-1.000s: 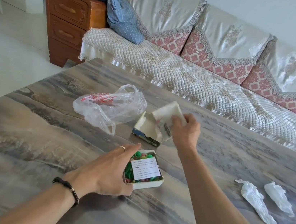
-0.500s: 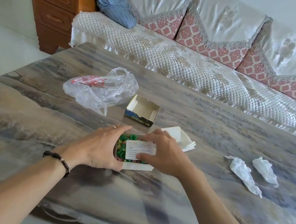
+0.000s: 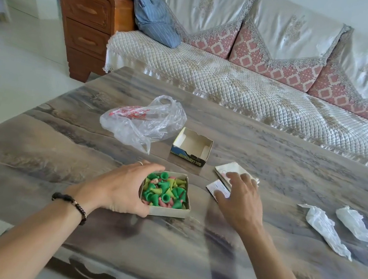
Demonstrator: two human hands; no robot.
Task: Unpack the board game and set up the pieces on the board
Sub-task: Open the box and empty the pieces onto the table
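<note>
**Card off the box, pieces exposed**

Half a second earlier your right hand [image 3: 239, 199] was on the white printed card lying over the pieces. By this frame the card [image 3: 216, 188] was out of the box and down on the bench [image 3: 60, 146], just right of the box, next to the folded paper [image 3: 233, 169] that you'd already set there. That paper is likely the board, but it was still folded, so can't confirm. Your right hand lay over both with fingers spread and fairly straight, not pinching anything I could see; it was blurred, so contact with the card is probable, not certain.

Your left hand [image 3: 123, 187] stayed curled round the left wall of the box [image 3: 168, 212], thumb at the near corner, fingers at the far edge, steadying it.

Meaning for the task: unpacking looked nearly done. The lid [image 3: 191, 147] sat upturned and empty further back, beside the plastic bag [image 3: 143, 122]. No board was laid out and no piece placed, so setup hadn't started.

The pieces [image 3: 165, 192] were small cone-shaped plastic pawns, heaped loose in the box, mostly green, with yellow-green and pink ones mixed in. They lay at all angles, none upright. Count not readable.

Two crumpled white wrappers [image 3: 325, 228] lay well apart to the right.
</note>
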